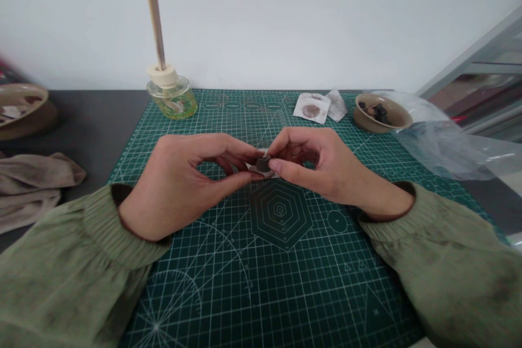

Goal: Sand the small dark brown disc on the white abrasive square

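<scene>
A small dark brown piece (263, 163) is held between my two hands over the green cutting mat (310, 288). White paper shows around and beneath it. My left hand (196, 174) pinches the paper and the piece's left side between thumb and fingers. From the right, the thumb and index finger of my right hand (314, 160) close on the piece's right edge. The other fingers of my right hand are curled and partly hidden.
Behind my hands, a glass reed diffuser (173, 99) stands at the left and stained white paper squares (311, 108) lie at the right. Beside them are a bowl of dark pieces (381, 114) and clear plastic (448, 147). Another bowl (26, 119) and a cloth (36, 179) are far left.
</scene>
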A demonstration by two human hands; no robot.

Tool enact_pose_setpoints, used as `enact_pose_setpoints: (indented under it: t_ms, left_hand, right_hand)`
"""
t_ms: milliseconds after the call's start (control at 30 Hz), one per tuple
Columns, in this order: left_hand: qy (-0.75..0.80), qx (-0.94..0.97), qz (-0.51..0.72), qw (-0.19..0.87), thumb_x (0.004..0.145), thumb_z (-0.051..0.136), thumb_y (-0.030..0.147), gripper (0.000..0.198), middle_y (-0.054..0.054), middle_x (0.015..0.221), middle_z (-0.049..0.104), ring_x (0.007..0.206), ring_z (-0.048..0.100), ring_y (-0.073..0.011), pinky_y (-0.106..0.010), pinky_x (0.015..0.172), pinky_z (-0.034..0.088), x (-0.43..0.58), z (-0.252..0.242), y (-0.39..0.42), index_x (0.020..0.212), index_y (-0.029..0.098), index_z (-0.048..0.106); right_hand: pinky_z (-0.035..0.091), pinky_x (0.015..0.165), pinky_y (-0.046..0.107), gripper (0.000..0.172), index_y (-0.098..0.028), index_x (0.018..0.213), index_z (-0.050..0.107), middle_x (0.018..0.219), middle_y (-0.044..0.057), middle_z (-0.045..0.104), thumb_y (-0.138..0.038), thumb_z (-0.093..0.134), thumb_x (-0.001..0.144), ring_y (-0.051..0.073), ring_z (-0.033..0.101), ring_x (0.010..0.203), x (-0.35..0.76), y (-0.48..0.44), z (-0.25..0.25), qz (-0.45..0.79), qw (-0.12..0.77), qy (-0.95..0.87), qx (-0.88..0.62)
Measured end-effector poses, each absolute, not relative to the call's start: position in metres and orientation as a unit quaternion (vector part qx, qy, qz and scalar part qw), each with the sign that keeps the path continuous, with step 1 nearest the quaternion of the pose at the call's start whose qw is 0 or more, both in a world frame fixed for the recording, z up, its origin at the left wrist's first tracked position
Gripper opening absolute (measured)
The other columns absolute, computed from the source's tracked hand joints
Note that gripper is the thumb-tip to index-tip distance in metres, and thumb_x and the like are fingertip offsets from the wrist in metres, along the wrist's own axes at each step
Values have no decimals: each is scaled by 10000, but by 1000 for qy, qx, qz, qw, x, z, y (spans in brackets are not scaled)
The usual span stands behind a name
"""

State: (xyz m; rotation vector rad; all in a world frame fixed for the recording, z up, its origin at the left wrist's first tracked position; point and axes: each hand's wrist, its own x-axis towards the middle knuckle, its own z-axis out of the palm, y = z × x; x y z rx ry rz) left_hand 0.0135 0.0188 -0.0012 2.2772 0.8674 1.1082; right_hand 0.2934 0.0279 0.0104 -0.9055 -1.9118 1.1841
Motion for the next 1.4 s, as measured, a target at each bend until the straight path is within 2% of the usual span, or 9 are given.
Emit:
enact_pose_setpoints:
  t_ms: [267,500,733,1100,1400]
  left_hand:
    - [359,787,395,308,1111,955,391,87,34,1000,959,847,891,-178,-256,822,760,19,7,16,1154,326,994]
    - [354,764,385,378,1046,954,341,140,19,1022,954,866,910,-199,-280,832,773,21,-1,20,1184,316,951]
    - [353,764,375,389,1022,949,318,199,2,1045,956,888,919,-220,-312,854,779,19,-1,21,1220,311,930]
    - [361,762,381,380,1064,991,452,196,7,980,925,846,894,-236,-345,836,778,20,0,20,1189,315,926]
    - [349,755,392,394,1069,979,386,109,12,1009,938,863,891,-196,-282,812,746,23,3,20,1134,307,942]
  right_hand:
    - [465,580,258,341,-188,1011,846,785,-12,783,-445,1070,1007,135,626,662,295,29,7,451,356,-745,-340]
    - [451,562,259,351,-187,996,850,766,-14,774,-449,1083,1001,131,623,638,294,28,7,446,357,-744,-347]
    - [439,555,267,367,-185,1001,852,754,-20,752,-477,1073,1016,132,605,626,295,28,7,451,355,-739,-353]
    - [427,556,266,368,-193,997,846,760,-23,752,-486,1067,1021,130,604,639,294,28,9,451,351,-741,-352]
    - [448,564,255,355,-172,1019,867,772,-18,768,-442,1097,999,125,616,642,293,26,10,461,359,-735,-345]
